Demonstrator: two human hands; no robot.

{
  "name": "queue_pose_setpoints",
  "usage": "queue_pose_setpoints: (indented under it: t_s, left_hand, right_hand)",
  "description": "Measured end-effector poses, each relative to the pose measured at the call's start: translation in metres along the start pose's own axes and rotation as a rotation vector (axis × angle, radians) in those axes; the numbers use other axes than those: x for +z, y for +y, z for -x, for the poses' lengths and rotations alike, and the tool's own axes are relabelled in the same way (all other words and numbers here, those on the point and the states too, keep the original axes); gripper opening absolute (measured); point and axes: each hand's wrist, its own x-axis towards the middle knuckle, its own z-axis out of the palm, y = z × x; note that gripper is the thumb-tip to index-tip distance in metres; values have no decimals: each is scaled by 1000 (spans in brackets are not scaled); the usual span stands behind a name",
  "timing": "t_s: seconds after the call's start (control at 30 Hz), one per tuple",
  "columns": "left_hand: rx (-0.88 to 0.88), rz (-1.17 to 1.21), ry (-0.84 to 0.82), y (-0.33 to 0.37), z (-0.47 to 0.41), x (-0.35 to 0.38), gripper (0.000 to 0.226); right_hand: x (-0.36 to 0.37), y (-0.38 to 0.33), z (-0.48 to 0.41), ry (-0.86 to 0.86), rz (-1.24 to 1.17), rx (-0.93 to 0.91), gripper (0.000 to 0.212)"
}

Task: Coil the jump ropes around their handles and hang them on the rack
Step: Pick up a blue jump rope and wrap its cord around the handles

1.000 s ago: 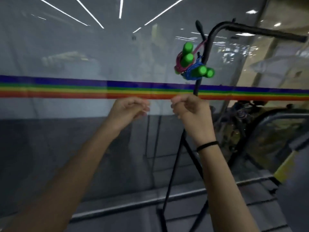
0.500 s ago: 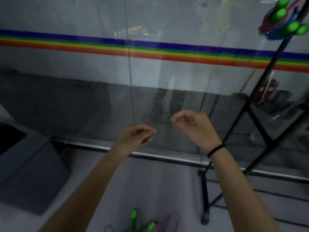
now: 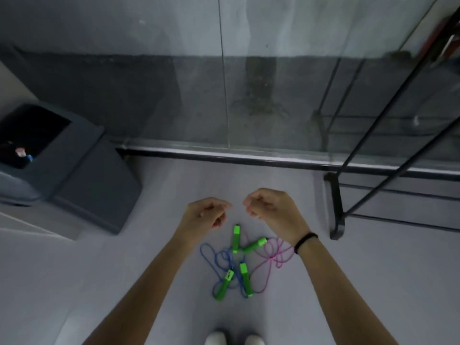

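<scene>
Two loose jump ropes lie tangled on the pale floor below my hands. The blue rope (image 3: 216, 257) spreads to the left and the pink rope (image 3: 273, 252) to the right. Their green handles (image 3: 235, 239) lie scattered among the loops, one (image 3: 224, 285) nearest my feet. My left hand (image 3: 205, 214) and my right hand (image 3: 271, 207) hover above the ropes, fingers loosely curled, holding nothing. The black rack (image 3: 336, 207) shows only its foot and slanted legs at the right; its top is out of view.
A dark grey bin (image 3: 74, 170) with an open top stands at the left. A glass wall with a metal base rail (image 3: 249, 156) runs across ahead. The toes of my white shoes (image 3: 234, 338) show at the bottom edge.
The view has tilted down from the rack's top and its hung ropes to the floor. My hands dropped from the rack pole to above the loose ropes.
</scene>
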Motion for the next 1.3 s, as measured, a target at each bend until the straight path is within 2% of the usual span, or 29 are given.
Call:
queue_pose_setpoints:
  t_s: [0.07,0.33,0.47,0.6,0.7,0.8,0.9,1.0,1.17,1.23,1.3]
  left_hand:
    - [-28,12,-1,-46,-9,6,20]
    - [-80,26,-15,-349,-86,53,20]
    - [-108,14,-29,-500,-120,66,29]
    - [-155,-29,-39,-602,-134,70,32]
    - [-174,-130,-34,-640,-139,70,32]
    - [-241,-349,-57,-669,-135,72,32]
    - [-333,-494,-120,-695,-127,79,22]
    - [-327,-575,-105,-709,-121,88,41]
    - [-445,-661,-99,-708,-120,88,57]
    - [-500,-555,-54,-692,-121,86,43]
    - [-479,-407,-1,-666,-122,87,14]
  right_hand:
    - [14,50,-2,-11,3,47,30]
    - [103,351,-49,-39,103,137,31]
    - [160,509,-75,-40,254,176,16]
    - [198,614,-78,-95,355,298,26]
    - [210,649,-79,-79,447,372,23]
    - [218,668,-72,-76,572,458,23]
    - [231,692,-61,-54,610,529,42]
    - [241,709,-53,-52,628,571,55]
    - [237,705,-49,-53,651,573,48]
    - [233,690,-53,-46,541,584,43]
    - [230,667,-58,-63,392,555,41]
